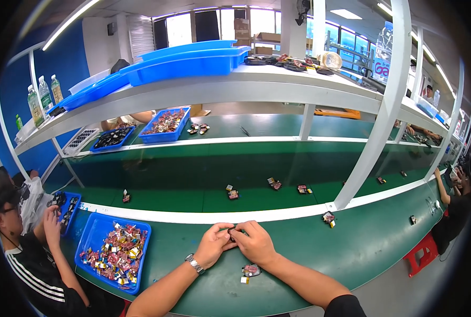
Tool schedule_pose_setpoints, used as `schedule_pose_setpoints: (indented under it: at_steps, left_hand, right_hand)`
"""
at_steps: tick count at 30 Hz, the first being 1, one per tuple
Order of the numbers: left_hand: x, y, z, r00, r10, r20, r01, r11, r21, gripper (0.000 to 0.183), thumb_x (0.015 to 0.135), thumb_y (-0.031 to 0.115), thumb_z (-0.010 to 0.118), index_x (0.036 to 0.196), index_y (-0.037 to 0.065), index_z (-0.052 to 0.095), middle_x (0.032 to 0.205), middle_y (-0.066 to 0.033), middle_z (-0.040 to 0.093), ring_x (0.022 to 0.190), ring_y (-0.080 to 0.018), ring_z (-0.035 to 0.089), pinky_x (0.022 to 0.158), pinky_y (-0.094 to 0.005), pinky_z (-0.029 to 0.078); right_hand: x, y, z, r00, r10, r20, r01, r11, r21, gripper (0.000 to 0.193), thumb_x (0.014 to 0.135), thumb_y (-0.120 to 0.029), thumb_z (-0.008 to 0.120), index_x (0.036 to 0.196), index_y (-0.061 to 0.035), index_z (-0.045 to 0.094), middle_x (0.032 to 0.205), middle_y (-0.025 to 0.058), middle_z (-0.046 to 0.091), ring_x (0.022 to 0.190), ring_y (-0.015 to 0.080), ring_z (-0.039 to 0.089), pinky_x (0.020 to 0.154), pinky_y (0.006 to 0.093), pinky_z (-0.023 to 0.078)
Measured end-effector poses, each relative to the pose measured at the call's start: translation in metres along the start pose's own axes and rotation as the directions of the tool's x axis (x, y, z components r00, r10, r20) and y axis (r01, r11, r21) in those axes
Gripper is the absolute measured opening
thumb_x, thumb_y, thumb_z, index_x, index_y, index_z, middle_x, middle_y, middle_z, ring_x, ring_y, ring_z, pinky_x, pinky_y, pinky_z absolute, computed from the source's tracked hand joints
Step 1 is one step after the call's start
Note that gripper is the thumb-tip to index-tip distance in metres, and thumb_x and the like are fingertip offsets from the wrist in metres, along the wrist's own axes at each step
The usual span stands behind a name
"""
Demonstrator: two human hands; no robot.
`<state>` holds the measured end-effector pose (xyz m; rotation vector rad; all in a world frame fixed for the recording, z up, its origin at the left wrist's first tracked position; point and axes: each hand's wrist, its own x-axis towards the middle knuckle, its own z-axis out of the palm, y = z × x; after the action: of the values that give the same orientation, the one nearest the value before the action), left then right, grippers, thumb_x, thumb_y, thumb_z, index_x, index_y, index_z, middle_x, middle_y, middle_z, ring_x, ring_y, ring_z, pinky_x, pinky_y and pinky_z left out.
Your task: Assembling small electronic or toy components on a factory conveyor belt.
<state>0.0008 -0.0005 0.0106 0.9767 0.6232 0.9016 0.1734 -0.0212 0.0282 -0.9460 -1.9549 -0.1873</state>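
Observation:
My left hand (213, 244) and my right hand (254, 243) meet over the green bench top (352, 248), fingertips pinched together on a small dark part (232, 232) held between them. A wristwatch sits on my left wrist. Just below my right hand lies another small part with pink and white bits (250, 271) on the bench. A blue tray (90, 240) filled with several similar small colourful parts stands to my left.
A green conveyor belt (193, 182) behind the white rail carries scattered small parts (233, 194). A white post (375, 127) rises at right. Upper shelves hold blue trays (188, 62). A person in black sits at my left (29, 253); another works at the far right (455, 201).

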Motion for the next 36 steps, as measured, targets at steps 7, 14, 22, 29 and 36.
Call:
schedule_pose_setpoints:
  at_steps: [7,14,22,29,36]
  left_hand:
    - [0.001,-0.001,0.002,0.998,0.026,-0.057,-0.028,0.999,-0.021,0.027,0.099,0.003,0.048,0.126,0.002,0.044,0.121,-0.0141,0.061,0.110,-0.0213,0.061,0.098,-0.0402,0.052]
    - [0.003,0.006,0.011,0.997,0.054,-0.052,-0.059,0.993,-0.100,0.044,0.100,0.011,0.049,0.140,0.004,0.033,0.144,-0.0196,0.044,0.127,-0.0305,0.051,0.105,-0.0479,0.045]
    - [0.003,0.008,0.002,1.000,0.007,0.021,-0.007,1.000,-0.009,0.046,0.101,0.011,0.046,0.143,0.002,0.031,0.149,-0.0214,0.038,0.133,-0.0324,0.045,0.106,-0.0465,0.044]
    - [0.007,0.005,0.000,0.998,-0.007,0.065,0.006,1.000,0.023,0.039,0.100,0.012,0.048,0.136,0.000,0.040,0.141,-0.0219,0.046,0.128,-0.0322,0.050,0.106,-0.0467,0.045]
    - [0.007,0.008,-0.004,0.993,-0.015,0.120,0.016,1.000,-0.008,0.038,0.101,0.013,0.049,0.135,0.001,0.041,0.136,-0.0224,0.050,0.125,-0.0319,0.053,0.103,-0.0457,0.048]
  right_hand:
    - [0.000,-0.007,0.000,0.997,0.080,-0.007,-0.080,0.997,0.009,0.020,0.074,-0.007,0.073,0.094,-0.0057,0.070,0.105,0.0083,0.061,0.088,0.0252,0.060,0.074,0.0343,0.053]
    - [0.006,0.029,0.008,0.983,0.183,0.027,-0.184,0.981,0.054,0.026,0.075,-0.009,0.075,0.100,-0.0054,0.069,0.115,0.0137,0.062,0.099,0.0301,0.062,0.086,0.0367,0.053]
    - [0.010,0.128,0.004,0.859,0.510,0.045,-0.504,0.857,-0.107,0.029,0.072,-0.018,0.079,0.096,-0.0043,0.070,0.110,0.0132,0.065,0.103,0.0312,0.059,0.092,0.0399,0.048]
    - [0.004,0.182,-0.014,0.673,0.686,-0.275,-0.738,0.602,-0.303,0.056,0.070,-0.020,0.083,0.115,-0.0010,0.056,0.112,0.0145,0.061,0.108,0.0352,0.053,0.095,0.0437,0.043]
    - [0.009,0.199,-0.014,0.479,0.845,-0.240,-0.876,0.477,-0.069,0.062,0.070,-0.020,0.083,0.122,-0.0019,0.055,0.102,0.0132,0.068,0.100,0.0332,0.060,0.089,0.0444,0.047]
